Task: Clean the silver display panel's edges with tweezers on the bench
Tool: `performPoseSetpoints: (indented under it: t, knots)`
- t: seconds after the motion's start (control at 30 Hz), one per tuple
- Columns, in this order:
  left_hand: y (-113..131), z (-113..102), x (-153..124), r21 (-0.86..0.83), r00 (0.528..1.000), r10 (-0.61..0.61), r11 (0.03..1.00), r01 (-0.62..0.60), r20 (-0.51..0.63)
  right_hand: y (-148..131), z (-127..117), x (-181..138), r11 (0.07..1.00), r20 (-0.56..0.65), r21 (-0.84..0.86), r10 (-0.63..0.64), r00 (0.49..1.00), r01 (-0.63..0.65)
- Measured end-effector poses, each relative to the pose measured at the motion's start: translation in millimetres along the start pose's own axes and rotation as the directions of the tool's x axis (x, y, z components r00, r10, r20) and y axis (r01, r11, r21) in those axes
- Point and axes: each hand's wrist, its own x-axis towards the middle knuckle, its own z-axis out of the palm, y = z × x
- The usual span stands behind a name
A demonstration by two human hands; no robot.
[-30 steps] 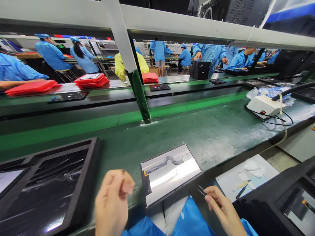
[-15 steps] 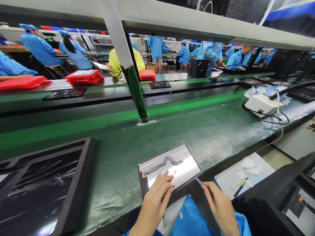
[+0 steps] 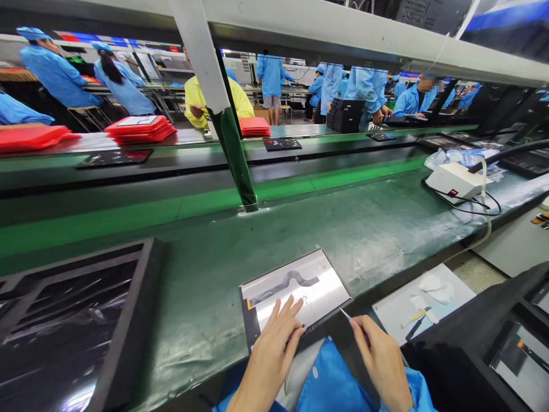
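A flat display panel (image 3: 328,286) with a silvery back lies at the front edge of the green bench. Across its back runs a dark flex cable (image 3: 278,289), orange at its left end. My left hand (image 3: 278,337) rests on the panel's lower part, fingers stretched out over the silvery surface. My right hand (image 3: 380,355) is closed in a pinch on a pair of tweezers (image 3: 346,314). Their tip points at the panel's lower right edge; whether it touches I cannot tell.
A black foam tray (image 3: 148,297) stands on the left. At right are a white board (image 3: 457,289) with a knife (image 3: 417,326) and scraps, another black tray, and a white device (image 3: 457,182) with a hose. A post (image 3: 244,171) rises ahead; co-workers sit beyond the conveyor.
My left fingers have spread a little on the panel. The tweezers stay by the same edge. Across the conveyor, the person in yellow has lowered the sheet they held up.
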Motion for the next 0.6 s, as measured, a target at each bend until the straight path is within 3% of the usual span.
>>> performPoseSetpoints:
  t: [0.1, 0.27, 0.37, 0.6]
  knots:
    - [-3.3, 2.8, -2.3, 0.061, 1.000, -0.006, 0.998, 0.007, -0.014, 3.9, 0.4, 4.3, 0.965, 0.087, 0.215, 0.134, 0.987, -0.150]
    - [-4.0, 3.7, -3.2, 0.108, 0.999, -0.007, 0.994, 0.010, -0.034, 7.2, 1.5, 13.8, 0.736, 0.323, 0.526, 0.292, 0.900, -0.427]
    - [-3.2, 4.8, -4.0, 0.110, 0.999, -0.021, 0.994, 0.026, -0.045, 3.4, 1.0, 16.5, 0.649, 0.383, 0.577, 0.321, 0.866, -0.496]
    - [-2.7, 7.5, -5.0, 0.113, 0.998, -0.029, 0.993, 0.035, -0.057, -3.9, -0.9, 16.1, 0.576, 0.433, 0.612, 0.328, 0.839, -0.541]
